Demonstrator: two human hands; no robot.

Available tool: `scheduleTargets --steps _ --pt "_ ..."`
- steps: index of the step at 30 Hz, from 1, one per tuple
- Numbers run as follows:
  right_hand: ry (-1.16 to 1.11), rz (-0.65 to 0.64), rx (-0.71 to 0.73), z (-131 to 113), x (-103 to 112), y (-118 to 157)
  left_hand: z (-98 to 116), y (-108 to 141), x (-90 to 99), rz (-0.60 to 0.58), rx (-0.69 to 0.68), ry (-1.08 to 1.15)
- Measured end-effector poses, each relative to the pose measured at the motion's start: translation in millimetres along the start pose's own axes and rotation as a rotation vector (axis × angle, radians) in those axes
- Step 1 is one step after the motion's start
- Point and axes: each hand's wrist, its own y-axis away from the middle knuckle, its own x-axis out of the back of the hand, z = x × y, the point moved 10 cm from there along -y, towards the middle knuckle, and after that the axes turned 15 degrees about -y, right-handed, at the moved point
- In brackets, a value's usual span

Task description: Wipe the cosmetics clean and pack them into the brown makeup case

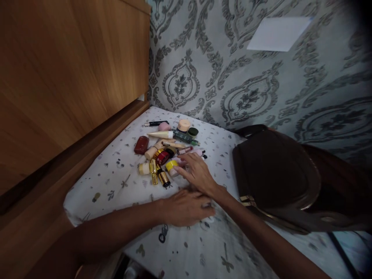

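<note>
My right hand reaches over the near right side of a pile of cosmetics, fingers stretched and thumb apart. Its thumb is by a small jar with a yellow lid; I cannot tell whether they touch. Crossing below it, my left hand is palm down with bent fingers close together. Something small and greyish shows at its fingertips, too blurred to name. The pile includes a red jar, a gold bottle, a black-and-gold bottle, a cream tube and a dark red case.
A white patterned cloth covers the surface. On the right stands a dark brown bag. A wooden cabinet borders the left, and a patterned wall with a white sheet rises behind.
</note>
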Motion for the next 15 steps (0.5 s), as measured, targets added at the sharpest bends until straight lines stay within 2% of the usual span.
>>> scheduleTargets --steps 5,9,15 --pt "-0.031 -0.154 0.013 -5 -15 0 1 -4 1.0 -0.018 -0.017 -0.030" --pt "-0.171 -0.170 -0.025 -2 -16 5 1 -3 -2.1 -0.086 -0.024 0.005" --pt "-0.308 -0.189 -0.063 -1 -19 10 3 -2 -2.0 -0.040 -0.028 -0.003"
